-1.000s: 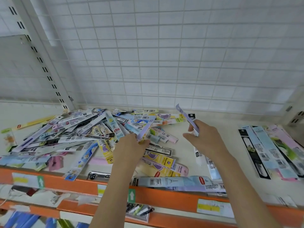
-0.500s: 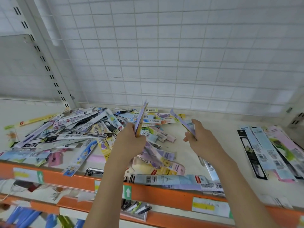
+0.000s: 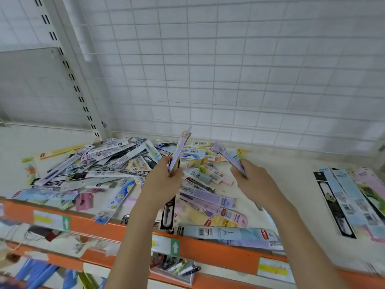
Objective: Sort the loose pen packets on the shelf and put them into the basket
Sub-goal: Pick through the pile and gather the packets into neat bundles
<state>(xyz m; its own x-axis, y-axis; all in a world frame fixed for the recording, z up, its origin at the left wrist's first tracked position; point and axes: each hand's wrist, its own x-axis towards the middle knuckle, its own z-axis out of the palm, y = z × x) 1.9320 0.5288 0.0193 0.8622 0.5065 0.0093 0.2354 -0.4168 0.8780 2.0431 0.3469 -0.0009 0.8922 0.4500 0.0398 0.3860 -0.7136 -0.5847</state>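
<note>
From the head camera, a person stands at a shop shelf edged in orange, both bare arms reaching over it. The left hand grips a lilac pen packet, fingers curled round its lower end so that it stands nearly upright above the heap. The right hand pinches a second purple packet, which tilts up and to the left. Between and behind the hands, a loose pile of pen packets sprawls across the left half of the shelf, some overhanging the front edge. At far right, a neat row of sorted packets lies flat, well apart from the pile. A white wire grid backs the shelf.
</note>
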